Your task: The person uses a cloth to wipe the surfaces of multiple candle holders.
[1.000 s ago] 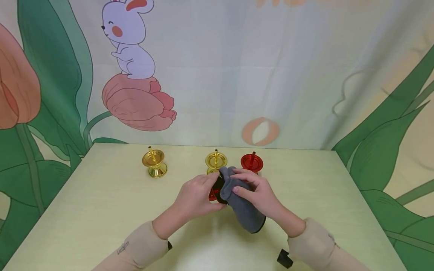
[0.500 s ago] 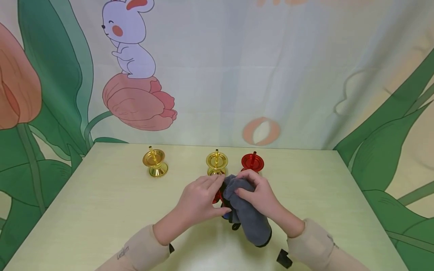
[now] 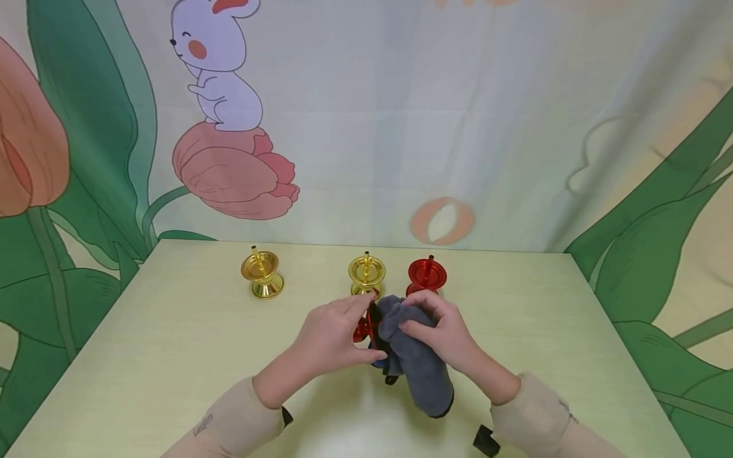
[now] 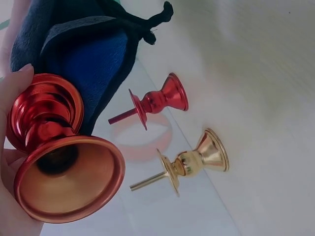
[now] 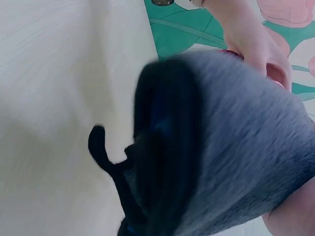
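- Behind everything hangs a curtain (image 3: 343, 127) printed with a white rabbit, tulips and green leaves.
- In front of it is my pale desk (image 3: 143, 356), its far edge meeting the curtain.
- Over the near middle of it I have a grey cloth (image 3: 424, 381), bunched at the top and drooping towards me; it shows a blue inner side, black edging and a black loop.
- My right hand (image 3: 438, 331) pinches the bunched part between thumb and fingers.
- My left hand (image 3: 332, 334) grips the red candle holder, thumb on one side and fingers behind.
- That red candle holder (image 4: 69, 147) is tilted between my hands, its hollow base turned to the left wrist camera, its dish against the cloth.
- Beyond stand a gold candle holder (image 3: 261, 268) well off to the left, a second gold one (image 3: 366, 272) in the middle, and another red one (image 3: 427, 273) just beside that, all upright.
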Motion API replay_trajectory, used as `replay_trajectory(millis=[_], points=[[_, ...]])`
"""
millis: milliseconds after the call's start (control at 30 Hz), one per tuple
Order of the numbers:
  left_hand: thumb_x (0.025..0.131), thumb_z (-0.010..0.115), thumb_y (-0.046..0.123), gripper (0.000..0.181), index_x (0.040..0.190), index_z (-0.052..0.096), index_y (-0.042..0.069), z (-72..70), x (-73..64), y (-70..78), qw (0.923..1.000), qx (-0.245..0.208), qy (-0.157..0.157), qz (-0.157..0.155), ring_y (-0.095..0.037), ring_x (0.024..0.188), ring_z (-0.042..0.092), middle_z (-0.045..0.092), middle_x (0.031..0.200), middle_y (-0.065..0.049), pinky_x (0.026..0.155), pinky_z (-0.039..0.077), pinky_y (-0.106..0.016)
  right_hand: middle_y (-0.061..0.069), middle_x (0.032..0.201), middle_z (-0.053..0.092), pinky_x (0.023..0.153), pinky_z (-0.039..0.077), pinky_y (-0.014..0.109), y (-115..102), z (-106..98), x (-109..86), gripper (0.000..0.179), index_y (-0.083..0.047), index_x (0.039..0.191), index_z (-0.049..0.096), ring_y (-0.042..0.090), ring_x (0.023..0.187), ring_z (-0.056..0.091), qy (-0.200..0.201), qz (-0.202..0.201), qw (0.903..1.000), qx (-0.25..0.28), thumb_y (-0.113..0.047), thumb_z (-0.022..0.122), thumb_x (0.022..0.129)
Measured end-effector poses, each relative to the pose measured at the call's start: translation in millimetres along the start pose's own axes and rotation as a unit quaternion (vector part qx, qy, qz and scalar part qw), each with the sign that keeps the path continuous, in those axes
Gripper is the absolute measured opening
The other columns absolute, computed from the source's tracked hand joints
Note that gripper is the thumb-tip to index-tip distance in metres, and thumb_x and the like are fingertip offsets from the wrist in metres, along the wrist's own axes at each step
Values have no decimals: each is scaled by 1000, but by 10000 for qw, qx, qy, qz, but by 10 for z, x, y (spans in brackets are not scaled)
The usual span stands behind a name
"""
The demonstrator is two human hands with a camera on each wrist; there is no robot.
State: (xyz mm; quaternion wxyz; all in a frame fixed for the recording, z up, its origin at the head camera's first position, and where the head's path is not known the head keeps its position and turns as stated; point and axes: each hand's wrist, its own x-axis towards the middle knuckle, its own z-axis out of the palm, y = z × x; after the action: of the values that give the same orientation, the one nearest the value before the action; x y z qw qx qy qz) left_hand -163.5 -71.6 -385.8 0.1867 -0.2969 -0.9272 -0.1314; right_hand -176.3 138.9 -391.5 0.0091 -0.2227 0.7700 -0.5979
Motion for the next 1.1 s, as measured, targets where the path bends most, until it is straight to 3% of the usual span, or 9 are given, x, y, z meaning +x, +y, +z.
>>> replay_trajectory(millis=[133,300,433,667,933,1000,1100], points=[[59,69,59,81,119,53,8,-41,-9,-48,9993,285,190,138,-16,95,62,63,109,-3,71,53,-29,4,94,60,76,49,23,5,-123,-5,21,-3,99,57,8,86,55,17,-23,9999,-145,-2,62,79],[57,71,58,78,115,55,8,-89,-11,-74,9960,719,391,361,-17,95,62,64,108,-3,74,53,-29,6,97,60,74,48,21,-24,-272,19,21,-7,98,58,10,86,55,157,-68,9958,-903,-1,62,78],[57,71,58,78,113,55,6,-77,6,-29,9921,894,416,772,-16,97,62,65,107,-4,80,51,-28,7,104,60,78,49,24,-87,-267,56,24,-10,99,58,15,92,56,-178,-404,9885,-1447,-2,64,77],[53,74,56,76,107,56,6,-41,40,41,9889,827,598,1078,-17,95,63,66,102,-3,81,50,-28,1,100,62,79,47,28,-130,-133,81,25,-13,98,60,14,92,55,-1181,-932,9707,-1872,-5,66,76],[53,74,54,75,106,56,4,-30,38,34,9803,900,1036,1419,-16,91,63,67,99,-4,80,51,-28,2,94,64,74,50,27,-119,-31,86,21,-10,93,59,13,85,59,-1197,-1642,9409,-2711,-6,67,74],[51,75,53,76,106,57,4,-19,35,41,9773,918,1188,1492,-17,92,63,67,99,-5,80,51,-28,2,91,64,69,49,24,-132,-10,91,20,-10,93,58,11,80,58,-1202,-1560,9385,-2836,-7,65,74],[51,77,52,77,107,57,3,14,28,46,9689,1050,1487,1674,-16,95,63,67,101,-5,81,50,-29,1,89,64,64,47,21,-155,-1,106,20,-11,93,56,10,75,56,-1267,-1184,9474,-2688,-8,64,75]])
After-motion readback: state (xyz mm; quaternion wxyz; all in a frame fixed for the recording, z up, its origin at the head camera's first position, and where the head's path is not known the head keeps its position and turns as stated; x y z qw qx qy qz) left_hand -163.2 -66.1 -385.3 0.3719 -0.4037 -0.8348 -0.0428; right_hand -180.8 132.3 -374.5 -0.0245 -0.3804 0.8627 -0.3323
